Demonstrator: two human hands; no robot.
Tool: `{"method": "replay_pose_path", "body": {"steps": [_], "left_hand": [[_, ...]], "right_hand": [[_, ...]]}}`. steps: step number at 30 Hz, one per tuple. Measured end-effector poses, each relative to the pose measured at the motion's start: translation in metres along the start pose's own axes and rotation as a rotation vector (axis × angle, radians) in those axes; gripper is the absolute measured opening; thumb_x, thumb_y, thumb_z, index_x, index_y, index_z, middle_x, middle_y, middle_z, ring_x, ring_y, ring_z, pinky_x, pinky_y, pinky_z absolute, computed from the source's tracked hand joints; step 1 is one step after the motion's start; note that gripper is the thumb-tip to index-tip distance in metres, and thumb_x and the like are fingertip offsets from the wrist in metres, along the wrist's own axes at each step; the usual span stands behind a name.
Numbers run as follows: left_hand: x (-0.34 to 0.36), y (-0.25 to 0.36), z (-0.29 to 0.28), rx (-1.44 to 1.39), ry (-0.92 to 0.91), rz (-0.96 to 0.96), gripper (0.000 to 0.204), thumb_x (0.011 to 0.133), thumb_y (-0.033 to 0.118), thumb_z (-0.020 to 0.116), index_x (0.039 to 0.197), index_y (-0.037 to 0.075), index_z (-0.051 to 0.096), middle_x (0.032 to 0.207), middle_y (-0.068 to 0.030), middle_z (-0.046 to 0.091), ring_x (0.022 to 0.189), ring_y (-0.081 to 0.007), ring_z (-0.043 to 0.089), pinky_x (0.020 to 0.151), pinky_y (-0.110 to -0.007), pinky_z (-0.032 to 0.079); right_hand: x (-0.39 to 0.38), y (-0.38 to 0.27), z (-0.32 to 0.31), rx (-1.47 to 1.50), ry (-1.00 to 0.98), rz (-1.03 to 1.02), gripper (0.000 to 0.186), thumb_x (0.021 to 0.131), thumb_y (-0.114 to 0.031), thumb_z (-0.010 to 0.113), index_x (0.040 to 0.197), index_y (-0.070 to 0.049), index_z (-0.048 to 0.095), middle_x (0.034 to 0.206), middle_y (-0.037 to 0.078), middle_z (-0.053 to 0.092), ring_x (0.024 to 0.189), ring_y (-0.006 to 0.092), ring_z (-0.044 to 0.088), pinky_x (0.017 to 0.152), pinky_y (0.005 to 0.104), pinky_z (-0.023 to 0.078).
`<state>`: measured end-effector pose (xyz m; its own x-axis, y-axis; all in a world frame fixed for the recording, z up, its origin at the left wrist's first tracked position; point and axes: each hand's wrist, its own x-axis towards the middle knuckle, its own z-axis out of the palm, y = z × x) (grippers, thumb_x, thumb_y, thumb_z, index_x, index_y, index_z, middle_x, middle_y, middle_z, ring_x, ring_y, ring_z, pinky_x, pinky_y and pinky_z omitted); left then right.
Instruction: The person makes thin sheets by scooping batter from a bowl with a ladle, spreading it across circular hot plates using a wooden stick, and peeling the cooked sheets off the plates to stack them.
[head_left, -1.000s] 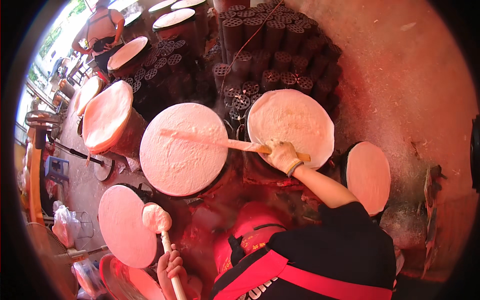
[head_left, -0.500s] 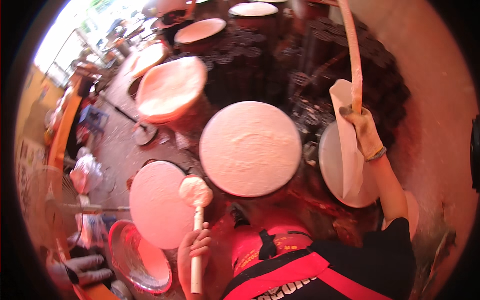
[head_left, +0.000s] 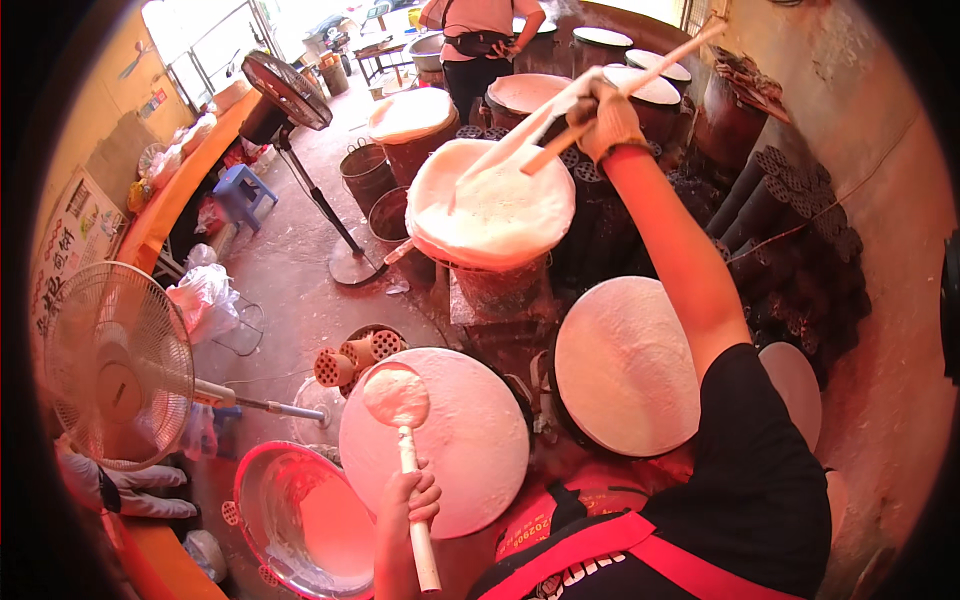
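Observation:
My left hand (head_left: pixel 410 497) is closed around the pale handle of a ladle (head_left: pixel 397 393). The ladle's bowl is coated in whitish batter and hovers above a round griddle (head_left: pixel 480 455) bearing a pale layer. Reaching far forward, my gloved right hand (head_left: pixel 608 118) is closed on a long wooden stick (head_left: pixel 680 52). A thin white sheet (head_left: pixel 515 140) hangs from that hand, its lower end on a stack of round white sheets (head_left: pixel 490 215) atop a stand. Another round griddle (head_left: pixel 625 365), also covered with a pale layer, lies below my right forearm.
A red-rimmed basin (head_left: pixel 270 455) of batter sits at lower left. Two fans, a standing fan (head_left: pixel 287 92) and a nearer fan (head_left: pixel 120 365), occupy the left. Perforated cylindrical blocks (head_left: pixel 790 220) are piled at right. Another person (head_left: pixel 488 45) stands behind several round drums.
My right hand has swung forward and left with the stick and sheet, from over the right griddle to the stack. My left hand still holds the ladle. The view has turned up.

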<state>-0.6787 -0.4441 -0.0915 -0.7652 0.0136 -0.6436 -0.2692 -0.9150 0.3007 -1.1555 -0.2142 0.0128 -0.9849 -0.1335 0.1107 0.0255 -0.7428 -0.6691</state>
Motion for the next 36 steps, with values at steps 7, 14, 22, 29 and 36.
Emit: {"method": "replay_pose_path", "body": {"steps": [7, 14, 22, 29, 36], "left_hand": [[0.022, 0.048, -0.013, -0.075, 0.013, 0.031, 0.022, 0.087, 0.002, 0.044, 0.109, -0.001, 0.04, 0.073, -0.0037, 0.037, 0.049, -0.0053, 0.032, 0.034, -0.015, 0.029], [0.028, 0.051, -0.009, 0.004, 0.026, 0.005, 0.023, 0.087, 0.002, 0.044, 0.11, 0.0, 0.039, 0.072, -0.0041, 0.037, 0.048, -0.0063, 0.033, 0.035, -0.016, 0.029], [0.036, -0.015, 0.047, 0.181, -0.032, -0.129, 0.023, 0.086, 0.001, 0.043, 0.108, 0.001, 0.037, 0.071, -0.0033, 0.037, 0.048, -0.006, 0.032, 0.035, -0.017, 0.027], [0.033, -0.15, 0.12, 0.462, -0.197, -0.456, 0.019, 0.088, 0.007, 0.044, 0.106, 0.001, 0.04, 0.068, 0.0002, 0.035, 0.047, -0.0043, 0.032, 0.035, -0.016, 0.027], [0.04, -0.338, 0.252, 1.275, -0.601, -0.387, 0.023, 0.09, 0.013, 0.051, 0.11, 0.005, 0.045, 0.067, 0.0013, 0.04, 0.048, -0.0063, 0.039, 0.037, -0.021, 0.033]], "right_hand": [[-0.025, 0.154, -0.113, -0.357, 0.521, 0.23, 0.02, 0.081, -0.02, 0.055, 0.068, -0.004, 0.053, 0.05, 0.001, 0.041, 0.038, 0.013, 0.038, 0.036, 0.029, 0.033], [-0.048, 0.251, -0.17, -0.884, 0.812, 0.096, 0.029, 0.075, -0.027, 0.064, 0.078, 0.002, 0.063, 0.069, 0.016, 0.064, 0.063, 0.026, 0.062, 0.063, 0.0365, 0.046], [-0.228, 0.077, -0.171, -0.452, 0.481, 0.211, 0.017, 0.085, -0.024, 0.057, 0.095, -0.01, 0.053, 0.06, -0.002, 0.046, 0.041, 0.0084, 0.041, 0.036, 0.0254, 0.031], [-0.532, -0.154, -0.276, -0.735, 0.629, 0.366, 0.042, 0.084, -0.049, 0.06, 0.095, -0.008, 0.062, 0.057, -0.001, 0.052, 0.04, 0.006, 0.042, 0.038, 0.0207, 0.033], [-0.69, -0.292, -0.289, -1.319, 0.353, 0.124, 0.044, 0.095, -0.034, 0.047, 0.125, -0.003, 0.051, 0.074, 0.008, 0.061, 0.057, 0.0136, 0.055, 0.054, 0.027, 0.044]]}}
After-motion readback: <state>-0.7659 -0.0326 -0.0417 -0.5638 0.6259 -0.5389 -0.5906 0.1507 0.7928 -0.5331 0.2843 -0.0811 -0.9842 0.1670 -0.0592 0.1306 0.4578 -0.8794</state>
